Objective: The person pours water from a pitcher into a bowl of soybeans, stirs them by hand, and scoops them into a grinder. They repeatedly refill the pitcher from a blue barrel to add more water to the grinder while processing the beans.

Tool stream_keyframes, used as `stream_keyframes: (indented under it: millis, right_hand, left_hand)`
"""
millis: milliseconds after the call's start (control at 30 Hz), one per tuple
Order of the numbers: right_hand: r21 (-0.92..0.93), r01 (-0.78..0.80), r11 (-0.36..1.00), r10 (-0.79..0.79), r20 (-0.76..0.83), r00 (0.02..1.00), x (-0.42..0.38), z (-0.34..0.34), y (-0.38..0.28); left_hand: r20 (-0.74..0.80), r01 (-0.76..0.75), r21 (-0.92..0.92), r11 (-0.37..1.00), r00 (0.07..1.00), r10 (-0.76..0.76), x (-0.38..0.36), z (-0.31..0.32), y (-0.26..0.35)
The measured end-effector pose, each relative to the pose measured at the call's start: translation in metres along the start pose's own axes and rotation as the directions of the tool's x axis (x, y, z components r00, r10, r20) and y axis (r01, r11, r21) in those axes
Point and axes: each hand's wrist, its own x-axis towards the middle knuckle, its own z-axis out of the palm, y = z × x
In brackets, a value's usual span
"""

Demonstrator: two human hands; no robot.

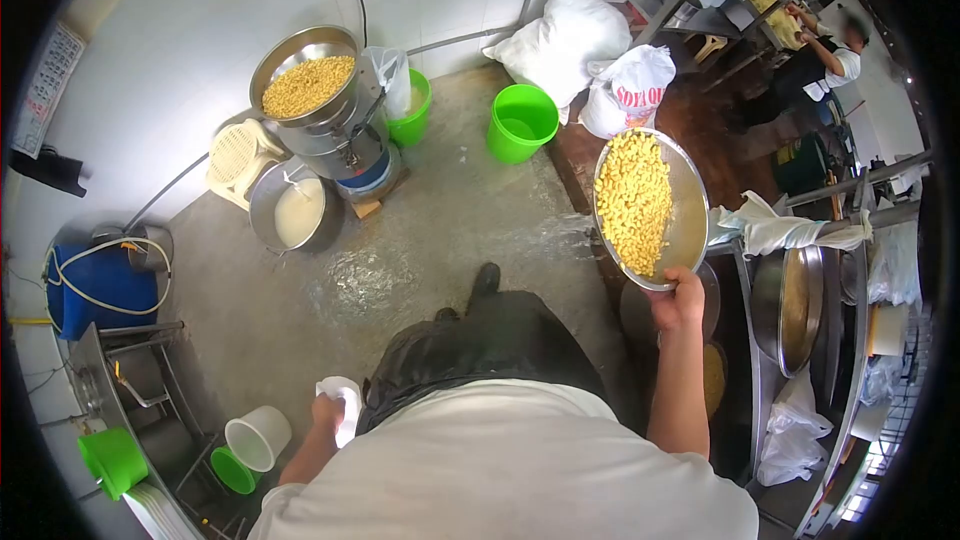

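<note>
My right hand [680, 298] grips the near rim of a metal bowl [687, 210], which holds yellow soaked-looking beans [633, 202] heaped toward its left side. Low at my left side, my left hand [327, 412] is closed on a white container [346, 408], partly hidden by the hand. Ahead on the left stands a metal grinding machine [345, 140] with more beans [308, 86] in its top hopper. Beneath its spout, a metal pot [262, 210] holds a pale, creamy substance [300, 212].
A green bucket [522, 124] stands on the floor ahead, near white sacks [628, 90]. Metal racks [745, 360] with large pans line the right. Buckets [258, 438] and a metal table [100, 370] are at lower left. Another person [835, 65] works at the far right.
</note>
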Motion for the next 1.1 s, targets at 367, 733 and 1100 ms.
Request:
stream_keyframes:
  millis: [367,733,1100]
  right_hand:
    - [0.028,-0.029,0.999,0.027,0.051,0.998,0.083,0.085,-0.003]
    - [0.02,0.009,1.0,-0.013,0.219,0.976,0.195,0.164,0.045]
    - [0.001,-0.217,0.976,0.21,0.254,0.944,0.154,0.264,0.096]
  left_hand:
    - [-0.091,-0.269,-0.204,0.941,0.963,0.255,0.081,0.012,-0.003]
    - [-0.071,-0.073,-0.595,0.801,0.997,0.039,0.122,-0.121,0.176]
    - [-0.134,-0.227,-0.399,0.888,0.973,0.188,0.146,-0.164,0.213]
